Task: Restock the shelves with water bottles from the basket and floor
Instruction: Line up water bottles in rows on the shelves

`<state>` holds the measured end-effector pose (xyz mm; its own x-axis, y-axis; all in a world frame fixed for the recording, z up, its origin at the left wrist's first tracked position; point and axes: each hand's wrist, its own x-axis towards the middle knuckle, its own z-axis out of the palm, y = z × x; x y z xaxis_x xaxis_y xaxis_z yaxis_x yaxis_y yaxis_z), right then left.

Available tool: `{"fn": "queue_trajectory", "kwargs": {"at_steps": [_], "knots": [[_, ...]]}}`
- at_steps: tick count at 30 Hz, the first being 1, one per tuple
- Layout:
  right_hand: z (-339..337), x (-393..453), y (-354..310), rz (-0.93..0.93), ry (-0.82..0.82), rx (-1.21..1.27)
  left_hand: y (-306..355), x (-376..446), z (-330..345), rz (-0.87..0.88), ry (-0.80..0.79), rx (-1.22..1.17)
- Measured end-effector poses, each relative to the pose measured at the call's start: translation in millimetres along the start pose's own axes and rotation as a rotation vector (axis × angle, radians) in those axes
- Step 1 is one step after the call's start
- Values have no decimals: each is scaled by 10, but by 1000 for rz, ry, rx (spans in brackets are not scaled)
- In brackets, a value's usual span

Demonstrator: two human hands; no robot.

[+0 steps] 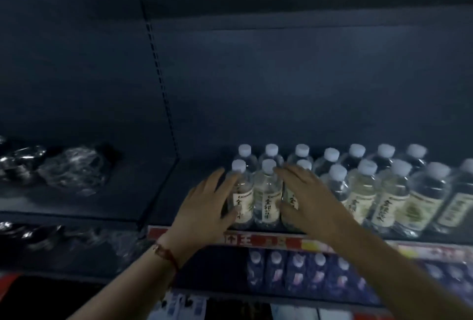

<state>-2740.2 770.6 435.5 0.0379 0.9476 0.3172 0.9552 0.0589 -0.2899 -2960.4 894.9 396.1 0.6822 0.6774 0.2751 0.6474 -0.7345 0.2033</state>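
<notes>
Clear water bottles with white caps and pale labels stand in two rows on a dark shelf (pixel 194 217). My left hand (pixel 204 207) rests against the leftmost front bottle (pixel 242 191), fingers spread along its left side. My right hand (pixel 309 199) lies flat over the third front bottle (pixel 291 202), fingers apart. Between the two hands stands the second front bottle (pixel 267 196). Neither hand is closed around a bottle. More bottles (pixel 389 191) fill the shelf to the right.
Crumpled clear plastic wrap (pixel 74 168) lies on the neighbouring shelf at the left. Below, a shelf holds blue-labelled bottles (pixel 297 273) behind a red price strip (pixel 256 239). A slotted upright (pixel 163 84) divides the shelf bays.
</notes>
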Motion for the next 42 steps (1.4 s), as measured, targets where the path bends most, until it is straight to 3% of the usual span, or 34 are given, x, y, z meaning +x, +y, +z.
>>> {"fn": "queue_trajectory", "kwargs": {"at_steps": [7,15,20,27,31,42], "knots": [[-95,536,-131,134,-122,-60,-12,465,-203,4,-146,-145],[-43,765,-70,173,-178,-158,-17,523,-18,-70,-74,-481],[-37,771,67,183,-153,-156,-35,523,-107,24,-186,-650],[-9,667,86,19,-72,-125,60,384,-143,-49,-171,-597],[6,720,116,49,-122,-164,62,366,-67,-85,-130,-566],[-99,853,62,166,-142,-88,-170,462,-51,83,-162,-555]]}}
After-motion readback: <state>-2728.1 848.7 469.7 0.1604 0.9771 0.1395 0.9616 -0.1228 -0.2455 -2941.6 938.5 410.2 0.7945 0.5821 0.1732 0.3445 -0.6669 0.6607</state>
